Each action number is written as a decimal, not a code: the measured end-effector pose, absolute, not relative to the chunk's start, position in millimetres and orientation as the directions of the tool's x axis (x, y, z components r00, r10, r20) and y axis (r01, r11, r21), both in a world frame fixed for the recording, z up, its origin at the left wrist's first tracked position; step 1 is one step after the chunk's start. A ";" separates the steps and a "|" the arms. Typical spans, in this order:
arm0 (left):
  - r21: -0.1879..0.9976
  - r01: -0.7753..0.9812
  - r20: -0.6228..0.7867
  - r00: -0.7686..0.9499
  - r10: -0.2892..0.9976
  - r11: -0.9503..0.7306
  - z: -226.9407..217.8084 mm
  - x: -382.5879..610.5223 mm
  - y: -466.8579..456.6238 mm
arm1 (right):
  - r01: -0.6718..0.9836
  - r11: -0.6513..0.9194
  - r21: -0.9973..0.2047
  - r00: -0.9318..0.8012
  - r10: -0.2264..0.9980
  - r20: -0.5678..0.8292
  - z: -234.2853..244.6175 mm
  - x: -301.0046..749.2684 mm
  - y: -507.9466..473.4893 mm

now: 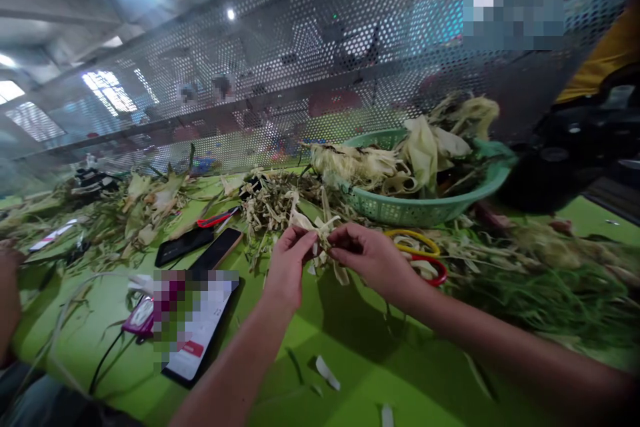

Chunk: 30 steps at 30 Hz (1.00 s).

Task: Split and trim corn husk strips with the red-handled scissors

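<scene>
Pale strips of dried corn husk (320, 225), seemingly bunched or knotted together, stand up between my two hands above the green table (360, 360). My left hand (290, 260) pinches the bunch from the left with thumb and fingers. From the right, my right hand (363, 253) pinches the same strips, fingertips close to the left thumb. Just beyond lies a heap of shredded dry husk (273, 210). Scissors with yellow and red handle loops (436, 273) lie partly behind my right forearm. The exact fold between the fingertips is hidden.
A green plastic basket (415, 210) full of husks stands at back right, before a perforated metal screen (280, 67). Phones (217, 253), a tablet (200, 340) and a red cutter (215, 218) lie left. Green fibres (555, 293) spread right. Another person's arm (7, 300) shows far left.
</scene>
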<state>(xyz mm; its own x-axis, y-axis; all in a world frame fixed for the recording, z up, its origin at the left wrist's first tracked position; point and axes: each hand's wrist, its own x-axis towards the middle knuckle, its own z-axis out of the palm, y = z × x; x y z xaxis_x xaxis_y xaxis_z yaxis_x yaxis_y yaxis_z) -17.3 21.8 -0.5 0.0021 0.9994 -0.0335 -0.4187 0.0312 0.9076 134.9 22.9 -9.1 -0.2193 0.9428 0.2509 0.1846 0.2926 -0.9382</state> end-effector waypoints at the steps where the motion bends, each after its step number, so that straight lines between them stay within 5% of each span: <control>1: 0.906 -0.421 -0.038 0.008 0.999 0.037 0.0 -17.4 21.7 | 0.209 0.313 -0.927 -0.227 0.937 0.265 -8.6 135.3 22.3; 21: 0.851 -0.514 -0.114 0.018 0.993 0.107 1.7 -16.2 22.7 | 0.455 0.505 -0.734 -0.272 0.863 0.425 5.9 137.2 16.6; 24: 0.809 -0.570 -0.160 0.018 0.987 0.142 7.5 -15.4 21.0 | 0.330 0.458 -0.825 -0.301 0.880 0.368 9.3 135.3 16.2; 27: 0.752 -0.633 -0.224 0.016 0.974 0.184 16.3 -16.1 18.5 | 0.046 0.253 -0.966 -0.328 0.918 0.224 12.6 130.8 14.6; 30: 0.738 -0.647 -0.228 0.025 0.973 0.190 20.6 -18.8 18.2 | -0.165 0.045 -0.985 -0.381 0.919 0.105 13.7 127.9 12.3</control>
<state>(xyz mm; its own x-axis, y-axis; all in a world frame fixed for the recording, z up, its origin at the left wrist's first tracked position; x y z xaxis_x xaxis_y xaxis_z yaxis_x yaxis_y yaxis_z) -18.8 18.2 20.6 0.0254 0.9733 -0.2283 -0.6471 0.1901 0.7383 127.9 12.3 13.7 -0.3811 0.9185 0.1052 -0.1647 0.0445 -0.9853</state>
